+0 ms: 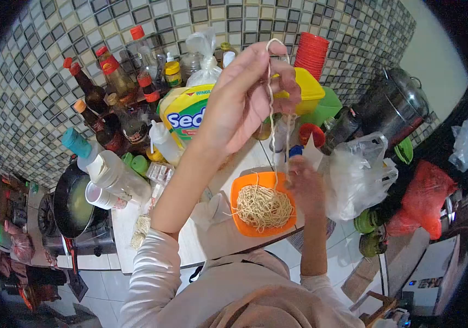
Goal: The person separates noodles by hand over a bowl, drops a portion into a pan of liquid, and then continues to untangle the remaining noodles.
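Thin pale noodles (265,208) lie heaped in an orange square bowl (237,222) near the counter's front edge. My left hand (253,90) is raised high above the bowl, with a few long noodle strands looped over its curled fingers and hanging down to the bowl. Beside the bowl's right rim is my right hand (306,186), blurred, close to the hanging strands; whether it grips any of them is not clear.
Sauce bottles (119,82) and a yellow-green package (182,117) stand at the back left. A pan (78,199) sits on the stove at left. Red cups (311,54), a white plastic bag (357,175) and a large pot (395,104) are to the right.
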The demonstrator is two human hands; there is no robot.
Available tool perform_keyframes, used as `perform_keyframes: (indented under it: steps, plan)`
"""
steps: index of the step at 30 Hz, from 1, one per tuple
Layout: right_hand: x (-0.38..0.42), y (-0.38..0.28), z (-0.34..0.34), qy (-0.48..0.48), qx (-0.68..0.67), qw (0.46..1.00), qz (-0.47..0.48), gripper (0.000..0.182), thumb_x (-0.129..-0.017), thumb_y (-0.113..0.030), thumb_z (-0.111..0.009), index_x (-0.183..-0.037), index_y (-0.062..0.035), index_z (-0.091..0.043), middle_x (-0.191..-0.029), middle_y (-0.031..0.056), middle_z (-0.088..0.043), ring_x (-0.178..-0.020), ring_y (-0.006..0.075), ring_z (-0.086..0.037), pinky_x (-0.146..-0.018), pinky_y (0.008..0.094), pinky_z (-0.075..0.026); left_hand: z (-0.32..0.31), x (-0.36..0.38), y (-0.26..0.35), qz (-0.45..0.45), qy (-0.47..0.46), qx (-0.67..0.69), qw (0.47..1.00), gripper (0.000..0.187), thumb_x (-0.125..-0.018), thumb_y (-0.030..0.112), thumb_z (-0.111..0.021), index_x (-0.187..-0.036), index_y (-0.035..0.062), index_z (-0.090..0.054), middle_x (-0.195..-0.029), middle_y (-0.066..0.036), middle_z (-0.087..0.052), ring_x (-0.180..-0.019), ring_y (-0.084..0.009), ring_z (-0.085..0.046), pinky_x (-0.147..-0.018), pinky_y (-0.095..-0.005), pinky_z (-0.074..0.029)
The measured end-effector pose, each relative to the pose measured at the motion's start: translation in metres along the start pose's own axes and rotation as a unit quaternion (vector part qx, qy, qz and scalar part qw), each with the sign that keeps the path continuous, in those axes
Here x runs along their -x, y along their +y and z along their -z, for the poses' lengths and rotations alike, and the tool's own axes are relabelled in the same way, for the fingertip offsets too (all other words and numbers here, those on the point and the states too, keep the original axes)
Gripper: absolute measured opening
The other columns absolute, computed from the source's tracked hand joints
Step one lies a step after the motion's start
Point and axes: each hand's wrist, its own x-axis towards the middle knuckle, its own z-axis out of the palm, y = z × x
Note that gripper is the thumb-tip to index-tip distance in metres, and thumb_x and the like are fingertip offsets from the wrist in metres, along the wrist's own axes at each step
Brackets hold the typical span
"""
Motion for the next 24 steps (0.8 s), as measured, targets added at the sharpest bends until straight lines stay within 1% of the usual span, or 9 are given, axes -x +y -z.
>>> perform_keyframes:
  steps: [1,2,3,5,9,11,17,21,24]
  plan:
    - [-0.002,0.006,-0.008,-0.055,0.338,0.937,0.063,0.027,-0.08,-0.013,-0.05,-0.105,-0.0037,-0.048,-0.087,0.0015,-0.048,-0.068,0.0102,-0.048,-0.062,0.0214,-0.041,0.002,-0.003,0.001,0.002,0.0,-0.001,1.0,0.025,-0.089,0.024,-0.041,-0.102,0.0031,-0.046,-0.079,-0.006,-0.055,-0.07,-0.0167,-0.056,-0.056,-0.0274,-0.044]
    - [-0.004,0.012,-0.016,-0.104,0.634,0.757,0.117,0.032,-0.079,-0.01,-0.049,-0.111,-0.0027,-0.045,-0.092,0.0027,-0.049,-0.07,0.0103,-0.049,-0.064,0.022,-0.042,0.004,-0.006,0.003,0.008,-0.04,-0.014,0.999,0.025,-0.089,0.023,-0.041,-0.102,0.0034,-0.047,-0.08,-0.007,-0.056,-0.072,-0.0168,-0.056,-0.059,-0.0285,-0.045]
    - [-0.006,0.017,-0.024,-0.104,0.633,0.758,0.117,0.032,-0.079,-0.01,-0.049,-0.111,-0.0027,-0.045,-0.092,0.0027,-0.049,-0.07,0.0103,-0.049,-0.064,0.022,-0.042,0.005,-0.007,0.004,0.014,-0.079,-0.027,0.996,0.024,-0.088,0.023,-0.041,-0.102,0.0037,-0.047,-0.081,-0.007,-0.056,-0.074,-0.017,-0.056,-0.061,-0.0295,-0.045]
    - [-0.01,0.025,-0.038,-0.167,0.444,0.88,-0.009,0.042,-0.077,-0.008,-0.05,-0.118,-0.002,-0.041,-0.099,0.0043,-0.05,-0.069,0.0083,-0.047,-0.064,0.0217,-0.042,-0.002,-0.008,0.008,0.022,-0.069,-0.046,0.996,0.024,-0.088,0.022,-0.041,-0.101,0.0029,-0.047,-0.081,-0.007,-0.056,-0.074,-0.0172,-0.056,-0.061,-0.0293,-0.046]
    - [-0.01,0.031,-0.055,-0.212,0.297,0.926,-0.098,0.049,-0.076,-0.011,-0.052,-0.122,-0.0018,-0.038,-0.093,0.0026,-0.048,-0.067,0.0063,-0.044,-0.062,0.0189,-0.039,-0.003,-0.014,0.013,0.004,-0.045,-0.082,0.996,0.025,-0.088,0.021,-0.042,-0.101,0.0003,-0.047,-0.082,-0.008,-0.057,-0.074,-0.0177,-0.057,-0.061,-0.0286,-0.046]
    - [-0.011,0.038,-0.06,-0.198,0.103,0.969,-0.11,0.044,-0.077,-0.01,-0.05,-0.12,-0.0008,-0.041,-0.086,0.0,-0.045,-0.064,0.0048,-0.039,-0.061,0.0164,-0.035,-0.009,-0.013,0.013,-0.001,-0.018,-0.109,0.994,0.022,-0.089,0.02,-0.04,-0.099,0.0018,-0.046,-0.078,-0.007,-0.052,-0.069,-0.0171,-0.051,-0.057,-0.0268,-0.041]
    - [-0.021,0.043,-0.054,-0.272,0.264,0.915,-0.135,0.026,-0.084,-0.014,-0.045,-0.103,0.0015,-0.051,-0.074,-0.0027,-0.04,-0.063,0.0044,-0.034,-0.057,0.018,-0.029,0.011,-0.015,0.015,-0.02,0.006,-0.151,0.988,0.022,-0.088,0.019,-0.041,-0.097,0.0006,-0.048,-0.077,-0.008,-0.053,-0.069,-0.0173,-0.052,-0.058,-0.0256,-0.043]
    - [-0.023,0.061,-0.033,-0.26,0.204,0.931,-0.156,0.021,-0.088,-0.02,-0.041,-0.087,-0.0022,-0.052,-0.07,-0.0034,-0.038,-0.062,0.0048,-0.033,-0.057,0.0191,-0.028,0.024,-0.015,0.023,-0.044,0.058,-0.215,0.974,0.024,-0.088,0.018,-0.042,-0.098,-0.0016,-0.05,-0.08,-0.008,-0.056,-0.071,-0.0174,-0.058,-0.062,-0.0264,-0.048]
    - [-0.025,0.066,-0.019,-0.277,0.144,0.929,-0.198,0.029,-0.09,-0.03,-0.037,-0.085,-0.0063,-0.052,-0.082,-0.0015,-0.048,-0.08,0.0077,-0.043,-0.075,0.0228,-0.033,0.045,-0.016,0.028,-0.055,0.103,-0.237,0.964,0.023,-0.087,0.019,-0.044,-0.097,0.0004,-0.051,-0.079,-0.006,-0.055,-0.073,-0.0167,-0.056,-0.063,-0.027,-0.047]
